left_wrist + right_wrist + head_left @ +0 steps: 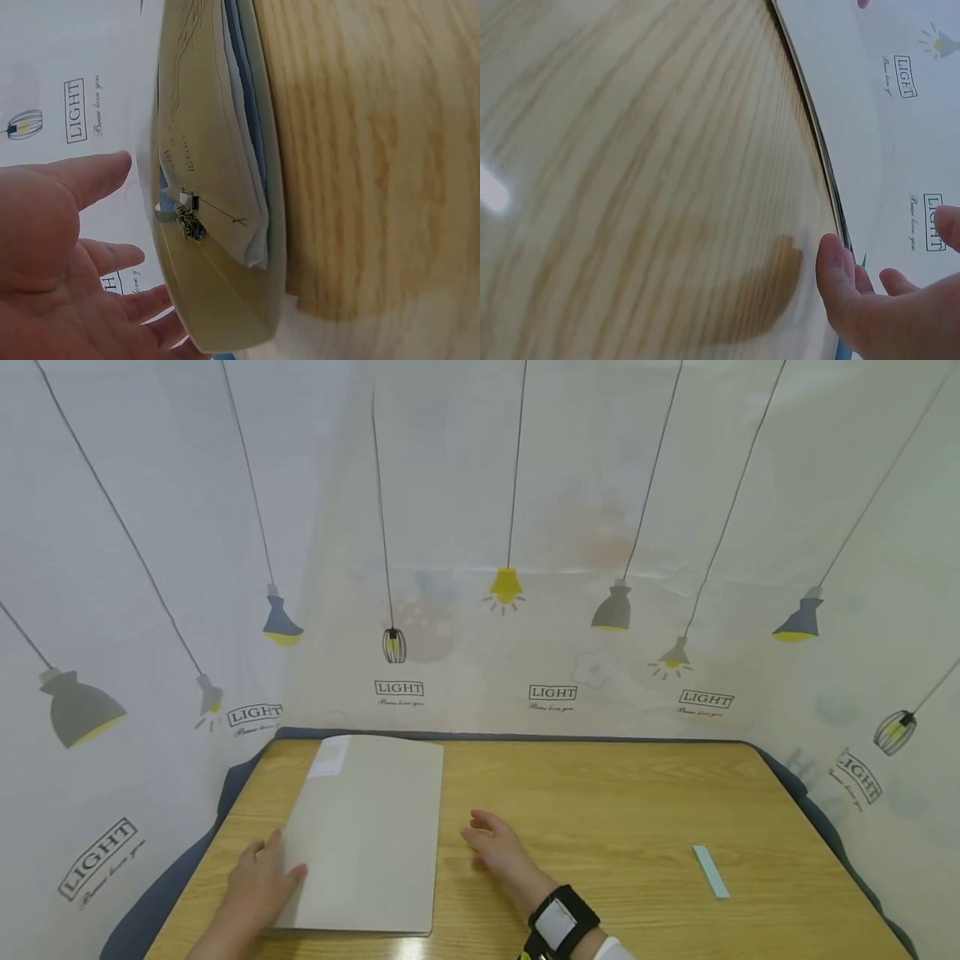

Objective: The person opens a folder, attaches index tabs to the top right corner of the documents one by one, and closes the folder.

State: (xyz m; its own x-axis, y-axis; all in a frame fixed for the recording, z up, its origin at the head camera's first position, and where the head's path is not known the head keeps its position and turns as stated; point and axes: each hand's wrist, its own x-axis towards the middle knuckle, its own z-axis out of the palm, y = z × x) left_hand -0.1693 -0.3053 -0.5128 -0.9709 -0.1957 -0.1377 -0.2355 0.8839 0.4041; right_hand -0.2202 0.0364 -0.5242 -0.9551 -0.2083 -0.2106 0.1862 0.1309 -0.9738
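Apparently touching the left edge of a folder [367, 835], on the left half of the table [600, 793], with a relaxed, uncurled left hand [257, 883]. Hovering near the right edge with an empty, relaxed right hand [504, 853]. Showing papers [206, 112] inside.

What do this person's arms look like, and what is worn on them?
The right wrist wears a black band with a pale rectangular panel; a small yellow bit shows beneath, and a white cuff behind. The left forearm shows no sleeve.

Cream folder [367, 839], yellow-brown — streaked — table [585, 793], pale-blue strip [711, 872]
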